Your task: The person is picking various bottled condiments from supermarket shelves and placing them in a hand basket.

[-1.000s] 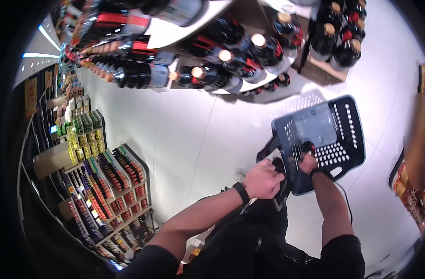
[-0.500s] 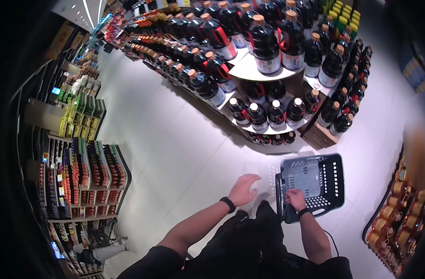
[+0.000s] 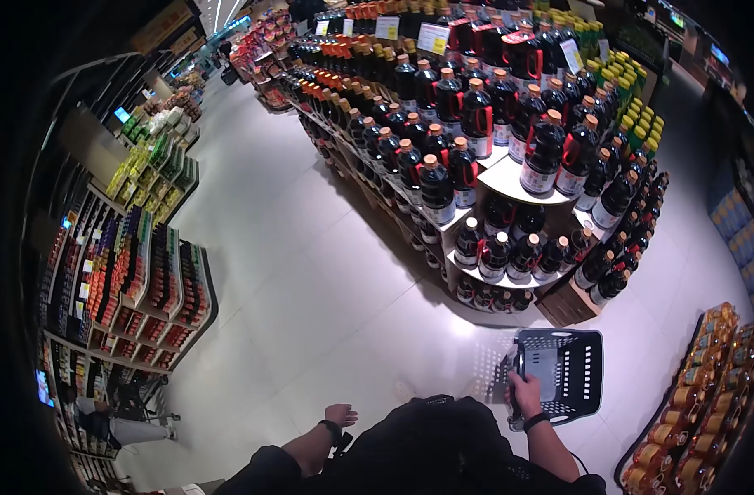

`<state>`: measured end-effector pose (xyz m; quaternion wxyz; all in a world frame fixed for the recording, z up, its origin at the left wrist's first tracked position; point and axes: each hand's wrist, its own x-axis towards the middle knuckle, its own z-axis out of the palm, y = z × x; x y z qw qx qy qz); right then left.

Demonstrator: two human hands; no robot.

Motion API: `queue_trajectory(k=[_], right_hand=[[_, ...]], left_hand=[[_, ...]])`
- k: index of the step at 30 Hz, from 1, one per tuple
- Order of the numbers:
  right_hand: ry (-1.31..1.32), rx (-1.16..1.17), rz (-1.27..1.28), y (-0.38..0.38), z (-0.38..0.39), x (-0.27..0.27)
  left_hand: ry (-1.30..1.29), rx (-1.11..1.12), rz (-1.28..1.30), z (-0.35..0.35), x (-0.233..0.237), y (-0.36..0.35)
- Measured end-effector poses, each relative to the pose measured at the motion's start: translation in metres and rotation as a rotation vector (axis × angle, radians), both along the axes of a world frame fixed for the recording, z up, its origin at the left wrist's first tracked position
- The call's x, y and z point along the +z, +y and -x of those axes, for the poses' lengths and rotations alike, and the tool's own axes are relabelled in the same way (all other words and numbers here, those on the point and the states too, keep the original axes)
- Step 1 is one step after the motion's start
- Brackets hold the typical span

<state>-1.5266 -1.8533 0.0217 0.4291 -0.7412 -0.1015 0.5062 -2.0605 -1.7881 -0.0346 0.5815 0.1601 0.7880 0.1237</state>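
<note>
My right hand (image 3: 525,395) is closed round the handle of a dark grey shopping basket (image 3: 593,371), which hangs at my right side with pale flat material or its bare floor showing inside. My left hand (image 3: 341,414) is held low in front of my body, nothing in it, the fingers partly spread. Both wrists wear black bands. Ahead of the basket stands a tiered display of dark bottles (image 3: 544,153) with orange-brown caps and some red labels; neither hand touches it.
Red and green goods fill a shelf unit (image 3: 158,297) on the left. A person with a cart (image 3: 138,404) is at the lower left. Amber bottles (image 3: 682,412) stand in rows at the lower right. Pale tiled floor (image 3: 311,280) runs between the displays.
My left hand has drawn back toward my body and lower. My right hand now grips the basket handle, which has swung up. The view has tilted up, showing more of the bottle display.
</note>
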Motion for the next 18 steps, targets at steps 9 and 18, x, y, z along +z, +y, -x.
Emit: queue_trajectory(k=[9,18], right_hand=[[-0.461,0.091,0.325,0.005,-0.004,-0.075],[-0.332,-0.065,0.359,0.018,0.027,-0.029]], left_hand=[[-0.169,-0.116,-0.218,0.043,-0.007,0.069],[-0.154,-0.158,-0.195,0.138,-0.013,0.095]])
